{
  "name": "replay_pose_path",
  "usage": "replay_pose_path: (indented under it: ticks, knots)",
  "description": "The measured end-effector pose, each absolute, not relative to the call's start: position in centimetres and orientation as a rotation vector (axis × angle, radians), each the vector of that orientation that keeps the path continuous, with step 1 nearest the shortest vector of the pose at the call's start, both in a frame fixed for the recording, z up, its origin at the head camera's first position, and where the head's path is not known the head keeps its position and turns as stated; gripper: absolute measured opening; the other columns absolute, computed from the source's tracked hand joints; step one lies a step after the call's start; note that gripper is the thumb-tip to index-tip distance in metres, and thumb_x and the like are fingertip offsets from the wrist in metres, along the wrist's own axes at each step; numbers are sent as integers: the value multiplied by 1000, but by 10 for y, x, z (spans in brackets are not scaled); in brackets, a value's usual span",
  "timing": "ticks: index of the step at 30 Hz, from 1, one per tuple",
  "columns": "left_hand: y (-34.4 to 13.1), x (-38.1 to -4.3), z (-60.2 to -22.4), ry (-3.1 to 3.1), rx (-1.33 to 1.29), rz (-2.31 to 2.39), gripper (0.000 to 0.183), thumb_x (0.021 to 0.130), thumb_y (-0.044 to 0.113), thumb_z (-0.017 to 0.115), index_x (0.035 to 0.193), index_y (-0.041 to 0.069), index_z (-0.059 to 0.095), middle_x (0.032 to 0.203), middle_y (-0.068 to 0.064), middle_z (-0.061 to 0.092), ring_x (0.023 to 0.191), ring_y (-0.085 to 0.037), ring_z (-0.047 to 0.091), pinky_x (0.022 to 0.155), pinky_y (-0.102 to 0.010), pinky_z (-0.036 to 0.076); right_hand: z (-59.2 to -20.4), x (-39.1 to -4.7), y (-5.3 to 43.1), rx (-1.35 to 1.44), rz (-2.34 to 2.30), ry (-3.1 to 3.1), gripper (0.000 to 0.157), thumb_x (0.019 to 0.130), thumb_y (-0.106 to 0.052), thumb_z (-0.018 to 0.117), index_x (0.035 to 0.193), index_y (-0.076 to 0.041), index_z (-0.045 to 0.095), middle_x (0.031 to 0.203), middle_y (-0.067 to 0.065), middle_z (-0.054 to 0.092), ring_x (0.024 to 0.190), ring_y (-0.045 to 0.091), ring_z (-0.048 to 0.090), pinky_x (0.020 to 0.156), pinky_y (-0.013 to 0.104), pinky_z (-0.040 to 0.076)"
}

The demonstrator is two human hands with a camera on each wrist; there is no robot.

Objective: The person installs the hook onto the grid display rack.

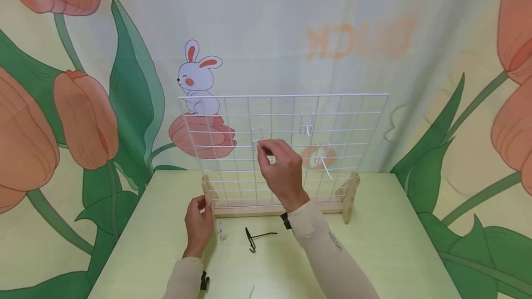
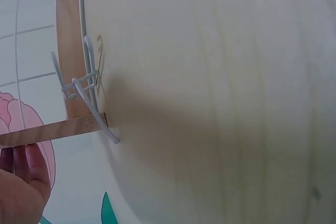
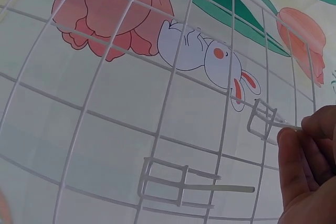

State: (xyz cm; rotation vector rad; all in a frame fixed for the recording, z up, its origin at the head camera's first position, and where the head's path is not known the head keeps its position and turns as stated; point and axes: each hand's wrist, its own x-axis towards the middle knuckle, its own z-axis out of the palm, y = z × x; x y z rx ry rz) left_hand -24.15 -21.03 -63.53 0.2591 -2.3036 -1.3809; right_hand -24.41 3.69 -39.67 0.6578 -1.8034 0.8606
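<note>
My right hand [image 1: 282,170] pinches the prong of a white wire hook [image 1: 255,144] against the white wire grid panel [image 1: 282,96]. In the right wrist view, thumb and fingertips of that hand [image 3: 310,166] close on the prong, beyond the hook's square frame [image 3: 261,119]. Low at the left, my left hand [image 1: 198,227] holds the wooden stand [image 1: 206,187] by its left foot. Its fingers lie against the wood in the left wrist view, partly hidden by it. Beside this hand, a loose white hook [image 1: 221,232] lies on the table.
Two more white hooks hang on the grid, one upper [image 1: 306,129] and one lower with a long prong [image 1: 325,164]. A black hook [image 1: 253,238] lies on the table [image 1: 399,243] before the stand. Behind hangs a printed curtain [image 1: 266,36].
</note>
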Motion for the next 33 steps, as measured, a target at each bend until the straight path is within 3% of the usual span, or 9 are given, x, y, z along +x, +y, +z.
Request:
replay_pose_path:
  ticks: [21,33]
  knots:
    - [-211,-240,-637,-2301,218,-1364,26,108,15,59,132,3,58,126,-17,64,120,-34,66,93,-52,61,-413,-248,34,664,793,-1839,7,93,-5,78,99,-3,79,94,10,77,80,20,75,75,31,65]
    - [-212,-242,-637,-2295,194,-1349,25,109,15,58,131,4,58,124,-15,64,118,-32,66,92,-51,61,-417,-247,38,653,947,-1881,15,91,-10,83,102,-1,79,97,12,79,82,22,78,80,34,66]
